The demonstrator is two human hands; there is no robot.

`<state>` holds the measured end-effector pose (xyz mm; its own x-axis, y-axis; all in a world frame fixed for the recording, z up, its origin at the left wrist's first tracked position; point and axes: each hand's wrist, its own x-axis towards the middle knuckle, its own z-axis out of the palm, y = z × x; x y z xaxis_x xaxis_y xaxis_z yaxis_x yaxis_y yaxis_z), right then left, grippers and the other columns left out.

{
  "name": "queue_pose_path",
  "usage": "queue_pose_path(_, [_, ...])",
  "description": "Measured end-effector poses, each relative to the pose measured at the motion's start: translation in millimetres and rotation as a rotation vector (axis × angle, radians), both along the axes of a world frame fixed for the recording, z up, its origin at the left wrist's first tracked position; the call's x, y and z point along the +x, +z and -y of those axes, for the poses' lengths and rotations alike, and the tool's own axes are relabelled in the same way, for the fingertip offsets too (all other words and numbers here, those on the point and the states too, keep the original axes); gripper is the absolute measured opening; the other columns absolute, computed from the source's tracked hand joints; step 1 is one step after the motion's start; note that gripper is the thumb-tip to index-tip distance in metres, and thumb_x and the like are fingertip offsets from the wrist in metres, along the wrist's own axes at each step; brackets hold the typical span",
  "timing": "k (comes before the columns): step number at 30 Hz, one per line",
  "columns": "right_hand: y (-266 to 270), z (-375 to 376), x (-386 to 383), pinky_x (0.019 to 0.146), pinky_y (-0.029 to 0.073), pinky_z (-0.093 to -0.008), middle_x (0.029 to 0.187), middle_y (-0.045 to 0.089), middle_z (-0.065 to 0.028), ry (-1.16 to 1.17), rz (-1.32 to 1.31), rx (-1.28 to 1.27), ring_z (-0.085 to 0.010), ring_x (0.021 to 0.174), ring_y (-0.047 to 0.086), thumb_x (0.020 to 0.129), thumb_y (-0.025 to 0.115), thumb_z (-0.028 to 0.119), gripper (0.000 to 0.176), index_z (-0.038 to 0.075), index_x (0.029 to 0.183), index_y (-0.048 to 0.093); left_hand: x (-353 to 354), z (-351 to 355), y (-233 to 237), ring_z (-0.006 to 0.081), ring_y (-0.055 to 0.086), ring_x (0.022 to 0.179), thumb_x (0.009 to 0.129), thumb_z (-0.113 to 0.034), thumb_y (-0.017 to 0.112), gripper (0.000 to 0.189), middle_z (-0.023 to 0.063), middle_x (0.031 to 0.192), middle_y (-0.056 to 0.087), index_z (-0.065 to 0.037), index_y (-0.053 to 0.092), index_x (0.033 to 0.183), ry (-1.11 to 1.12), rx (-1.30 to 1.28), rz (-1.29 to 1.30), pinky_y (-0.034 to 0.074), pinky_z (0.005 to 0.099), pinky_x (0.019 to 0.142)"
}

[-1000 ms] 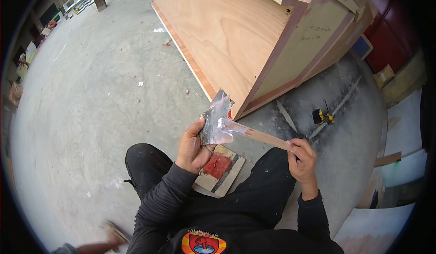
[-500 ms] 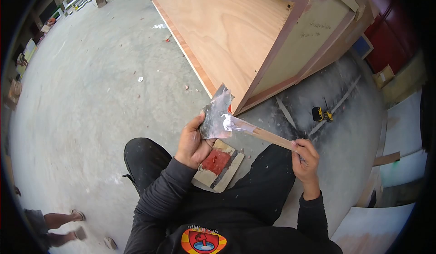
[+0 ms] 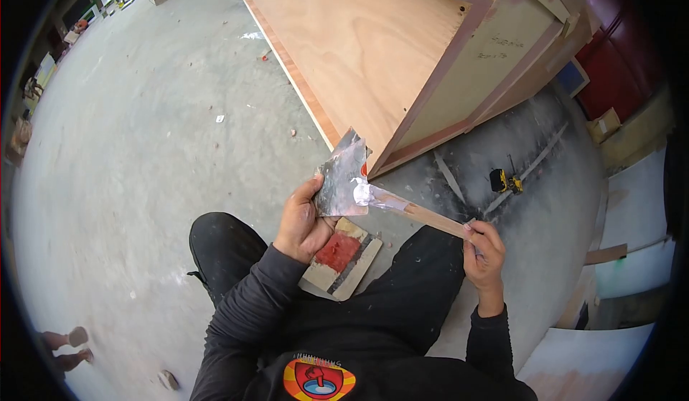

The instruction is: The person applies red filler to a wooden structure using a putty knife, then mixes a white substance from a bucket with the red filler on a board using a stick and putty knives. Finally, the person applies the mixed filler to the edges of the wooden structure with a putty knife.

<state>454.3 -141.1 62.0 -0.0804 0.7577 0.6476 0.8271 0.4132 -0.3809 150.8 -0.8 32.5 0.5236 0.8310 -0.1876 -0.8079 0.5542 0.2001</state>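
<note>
The metal blade [image 3: 343,178], thin and smeared grey, is held up in front of the crouching person's knees, with the tip of a wooden stick [image 3: 427,218] pressed against its lower right edge, where a lump of white filler [image 3: 362,193] sits. Over the last second little has shifted. The stick's tip has stayed on the same spot of the blade, the blade has kept its tilt, and only the far end of the stick has sunk slightly lower and further right. So the filler is probably being worked slowly in 1 place, not spread across the blade. The left hand [image 3: 301,222] is closed on the blade's lower left edge, thumb on the front face and fingers curled behind. The right hand [image 3: 482,254] is pinched tight around the stick's far end. On the concrete floor [image 3: 143,171] under the left hand lies a small board [image 3: 359,268] with red paste [image 3: 337,252] on it. A plywood cabinet [image 3: 373,49] stands just beyond, and a yellow tool [image 3: 501,181] lies on the floor to its right. Another person's feet [image 3: 64,347] show at the lower left, well apart.
</note>
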Motion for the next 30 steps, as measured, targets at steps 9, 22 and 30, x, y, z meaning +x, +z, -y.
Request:
queue_pose_path(9, [0.4,-1.1,-8.8,0.069,0.049,-0.0298,0.094,0.064,-0.0133,-0.014,-0.016,-0.073,-0.0234,0.077,0.063,0.074,0.064,-0.014,0.022,-0.003,0.093,0.064,1.0,1.8,5.1,0.0299,0.062,0.112,0.101,-0.016,0.042,0.035,0.0220,0.122,0.058,0.008,0.043,0.126,0.002,-0.035,0.005,0.052,0.0402,0.099])
queue_pose_path(22, [2.7,-0.5,-17.5,0.072,0.049,-0.0371,0.098,0.064,-0.0129,-0.024,-0.061,-0.023,-0.0291,0.082,0.062,0.074,0.071,-0.006,0.027,0.002,0.098,0.065,-0.3,2.4,2.2,0.0310,0.061,0.112,0.101,-0.014,0.041,0.034,0.0227,0.123,0.057,0.009,0.043,0.126,-0.013,-0.030,0.066,0.052,0.0435,0.099])
queue_pose_path(30, [-8.0,-4.9,-26.1,0.076,0.048,-0.0390,0.100,0.062,-0.0114,-0.101,0.066,0.125,-0.0300,0.086,0.060,0.075,0.069,-0.010,0.028,0.007,0.097,0.066,0.7,3.1,-7.9,0.0319,0.057,0.118,0.103,-0.020,0.037,0.038,0.0212,0.127,0.055,0.006,0.040,0.130,-0.055,-0.040,0.065,0.048,0.0515,0.103])
